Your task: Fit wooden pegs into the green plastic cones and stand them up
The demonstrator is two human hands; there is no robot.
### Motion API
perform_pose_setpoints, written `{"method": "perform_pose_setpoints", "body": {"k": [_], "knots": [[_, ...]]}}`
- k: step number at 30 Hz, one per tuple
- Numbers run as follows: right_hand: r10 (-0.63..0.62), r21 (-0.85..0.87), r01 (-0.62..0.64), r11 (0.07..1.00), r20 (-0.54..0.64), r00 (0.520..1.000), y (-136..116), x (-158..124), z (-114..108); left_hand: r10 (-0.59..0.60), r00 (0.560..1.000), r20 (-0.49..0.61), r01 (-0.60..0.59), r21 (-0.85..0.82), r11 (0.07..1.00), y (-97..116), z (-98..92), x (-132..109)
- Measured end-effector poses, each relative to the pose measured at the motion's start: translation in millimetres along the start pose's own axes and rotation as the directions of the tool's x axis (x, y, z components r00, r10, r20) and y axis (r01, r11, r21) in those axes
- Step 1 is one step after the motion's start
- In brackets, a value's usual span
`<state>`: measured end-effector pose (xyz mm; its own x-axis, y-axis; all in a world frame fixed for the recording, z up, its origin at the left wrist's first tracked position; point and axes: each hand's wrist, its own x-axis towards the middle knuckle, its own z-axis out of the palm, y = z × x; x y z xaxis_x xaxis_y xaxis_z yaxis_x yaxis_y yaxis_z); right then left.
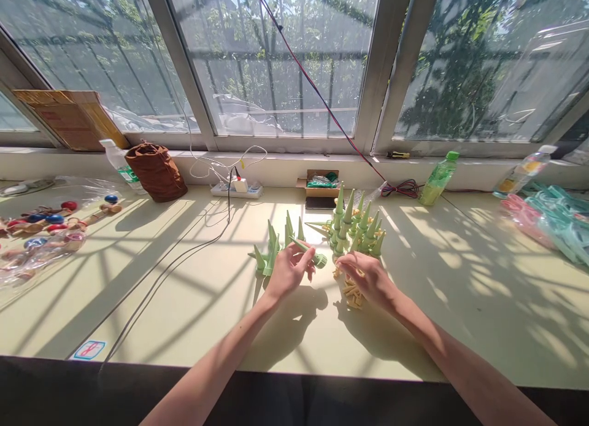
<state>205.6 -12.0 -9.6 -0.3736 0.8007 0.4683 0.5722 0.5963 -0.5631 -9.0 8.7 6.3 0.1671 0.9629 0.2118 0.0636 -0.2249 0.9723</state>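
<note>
Left hand (289, 271) pinches a green spike (309, 253) at its fingertips — right hand (368, 280) fingers bunch on wooden pegs (352, 297).

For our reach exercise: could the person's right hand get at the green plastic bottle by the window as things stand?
Probably yes, with a stretch: bare tabletop lies between the right hand and the green plastic bottle, and the upright green cones stand aside of that line.

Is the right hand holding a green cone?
No, the right hand is down on a pile of small wooden pegs, while the green cone is in the left hand.
</note>
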Motion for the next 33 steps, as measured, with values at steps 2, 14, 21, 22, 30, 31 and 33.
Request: {"method": "perform_pose_setpoints", "body": {"k": [2,14,21,22,30,31,33], "knots": [[0.018,0.0,-0.018,1.0,-0.003,1.0,-1,0,-1,-0.004,1.0,-0.001,0.004,-0.004,1.0,1,0.6,-1],[0.021,0.092,-0.016,0.996,-0.047,0.999,-7,0,-4,0.037,0.994,0.104,-0.045,0.078,0.996,-3,1.8,-3],[-0.094,0.111,0.103,0.988,-0.078,0.992,-2,-1,2,0.065,0.982,0.175,-0.083,0.093,0.992,-8,3.2,-6],[-0.098,0.106,0.105,0.989,-0.073,0.993,-2,-1,2,0.066,0.981,0.181,-0.084,0.096,0.992,-8,3.3,-6],[-0.111,0.076,0.113,0.991,-0.032,0.993,-1,0,3,0.08,0.979,0.186,-0.102,0.112,0.988,-12,4.5,-7],[-0.109,0.073,0.111,0.991,-0.031,0.994,-1,0,3,0.084,0.979,0.186,-0.108,0.12,0.987,-12,4.8,-7],[-0.109,0.062,0.111,0.992,-0.029,0.994,0,0,3,0.103,0.977,0.187,-0.131,0.146,0.981,-12,5.3,-8]]}}
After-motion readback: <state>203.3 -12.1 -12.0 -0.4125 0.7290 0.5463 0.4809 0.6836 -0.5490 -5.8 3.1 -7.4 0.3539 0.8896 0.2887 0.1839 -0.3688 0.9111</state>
